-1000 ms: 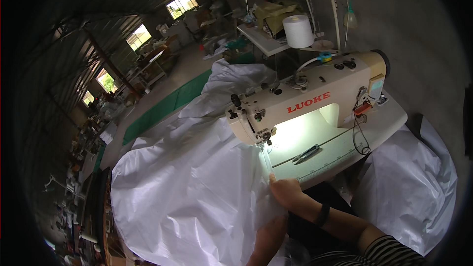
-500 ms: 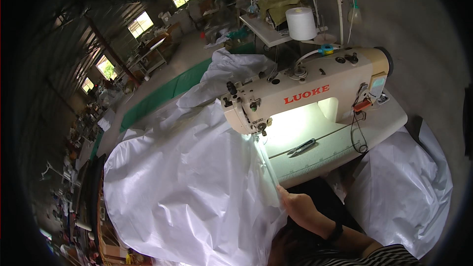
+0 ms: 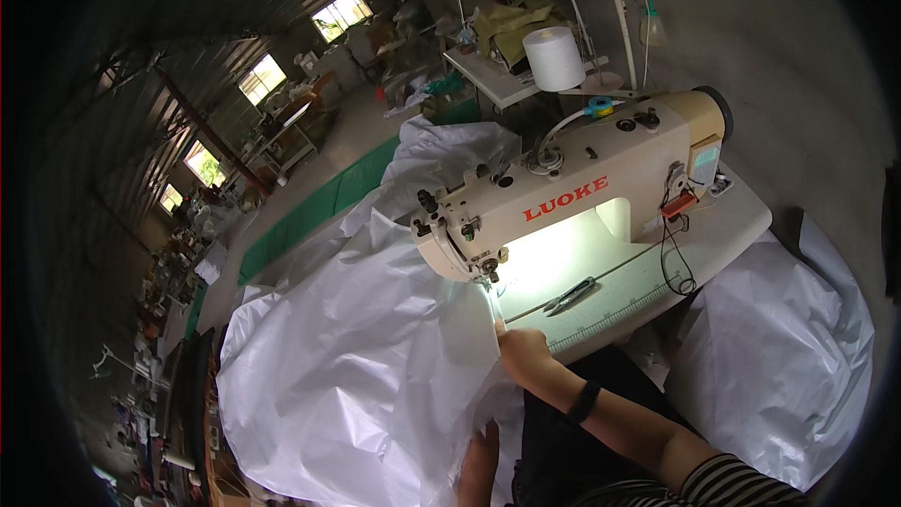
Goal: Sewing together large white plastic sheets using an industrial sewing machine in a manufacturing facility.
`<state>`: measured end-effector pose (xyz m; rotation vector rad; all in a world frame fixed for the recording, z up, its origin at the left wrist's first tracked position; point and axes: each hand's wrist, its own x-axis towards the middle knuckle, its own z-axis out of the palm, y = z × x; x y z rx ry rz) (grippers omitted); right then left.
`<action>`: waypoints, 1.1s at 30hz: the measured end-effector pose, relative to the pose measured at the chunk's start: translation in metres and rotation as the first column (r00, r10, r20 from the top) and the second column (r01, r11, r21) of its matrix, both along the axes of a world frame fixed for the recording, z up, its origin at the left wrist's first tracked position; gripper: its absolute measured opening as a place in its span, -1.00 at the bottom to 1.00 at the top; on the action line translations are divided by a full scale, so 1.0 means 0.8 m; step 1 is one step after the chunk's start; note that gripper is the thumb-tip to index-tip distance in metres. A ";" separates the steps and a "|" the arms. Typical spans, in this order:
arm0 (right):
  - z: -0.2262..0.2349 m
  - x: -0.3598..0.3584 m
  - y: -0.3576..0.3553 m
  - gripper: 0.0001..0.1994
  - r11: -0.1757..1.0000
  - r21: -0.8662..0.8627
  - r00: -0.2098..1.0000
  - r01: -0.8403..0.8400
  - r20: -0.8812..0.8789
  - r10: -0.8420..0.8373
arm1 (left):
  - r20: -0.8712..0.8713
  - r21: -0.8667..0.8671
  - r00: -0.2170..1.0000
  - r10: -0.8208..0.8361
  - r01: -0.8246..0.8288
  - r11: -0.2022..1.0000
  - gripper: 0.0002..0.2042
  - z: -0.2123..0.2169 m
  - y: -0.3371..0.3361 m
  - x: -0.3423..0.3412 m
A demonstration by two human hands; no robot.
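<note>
A view from above of a person seated at a cream industrial sewing machine in a dim workshop. A large sheet of white fabric spreads from the machine's needle end down and to the left, covering most of the lower left of the picture and draping off the near edge of the surface.

The right hand rests at the right edge of this fabric, just below and in front of the needle area. Its fingers are curled down and pinch the fabric's edge against the surface, with the fingertips pointing up toward the needle. A dark band sits on the wrist, and a striped sleeve shows at the lower right corner.

The left hand shows only as a sliver at the bottom edge, mostly tucked under and against the hanging fabric. Whether it is grasping the cloth or only touching it cannot be told.

The machine's lamp lights the bed brightly. A small pair of thread snips lies on the surface to the right of the right hand, apart from it. A large white thread cone stands behind the machine. More white fabric is heaped at the lower right, beside the person's lap. Windows and cluttered benches recede along the left.
</note>
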<state>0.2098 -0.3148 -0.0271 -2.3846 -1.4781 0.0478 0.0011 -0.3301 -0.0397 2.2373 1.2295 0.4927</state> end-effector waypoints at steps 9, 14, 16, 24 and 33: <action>-0.004 0.027 0.016 -0.70 0.991 0.135 0.987 0.024 -0.159 -0.003 | -0.362 0.024 0.760 -0.540 0.587 0.810 -0.57 0.108 -0.018 0.033; 0.001 0.004 0.008 -0.59 0.998 0.037 0.990 0.055 0.127 -0.059 | -0.176 0.468 0.937 -0.302 0.349 0.812 -0.43 0.104 0.043 0.064; 0.004 0.006 0.016 -0.59 0.998 -0.002 0.993 0.063 0.103 -0.063 | -0.248 0.438 0.923 -0.295 0.379 0.816 -0.41 0.086 0.072 0.069; -0.001 0.023 0.041 -0.53 0.998 -0.019 0.993 0.062 0.100 -0.060 | -0.263 0.496 0.934 -0.242 0.346 0.797 -0.35 0.035 0.109 0.083; -0.001 0.028 0.044 -0.52 0.998 0.005 0.996 0.068 0.057 -0.068 | -0.300 0.498 0.940 -0.161 0.299 0.814 -0.35 0.030 0.117 0.095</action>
